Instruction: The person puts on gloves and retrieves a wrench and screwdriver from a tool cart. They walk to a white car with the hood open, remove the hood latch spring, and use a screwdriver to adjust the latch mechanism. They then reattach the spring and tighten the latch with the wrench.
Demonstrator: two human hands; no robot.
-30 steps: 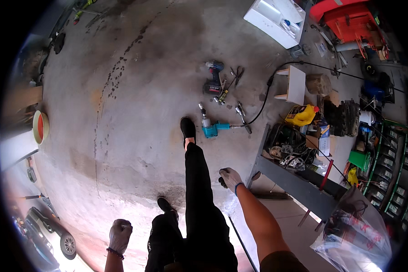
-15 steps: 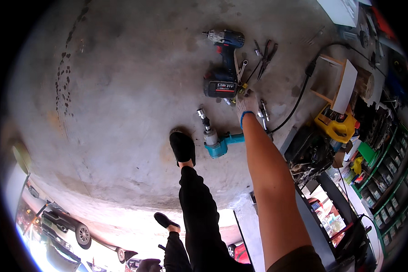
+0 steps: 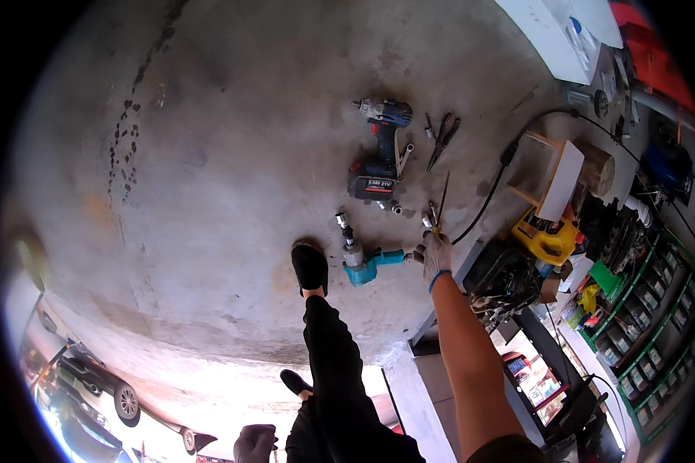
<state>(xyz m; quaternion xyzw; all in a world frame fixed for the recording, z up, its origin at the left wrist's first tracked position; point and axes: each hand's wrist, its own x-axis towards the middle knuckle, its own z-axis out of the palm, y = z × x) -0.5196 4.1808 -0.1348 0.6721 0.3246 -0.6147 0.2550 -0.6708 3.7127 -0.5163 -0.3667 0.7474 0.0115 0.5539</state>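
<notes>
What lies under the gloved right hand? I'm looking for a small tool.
The right hand covers the end of a thin yellow-handled tool on the concrete floor; its grip is hidden.

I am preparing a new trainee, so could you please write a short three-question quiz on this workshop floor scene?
1. True or false: the right hand wears a glove.
2. Which tool lies nearest the black shoe? A) teal air impact wrench B) blue cordless drill C) pliers
3. What colour is the band at the right wrist?

Key: 1 true. 2 A. 3 blue.
</notes>
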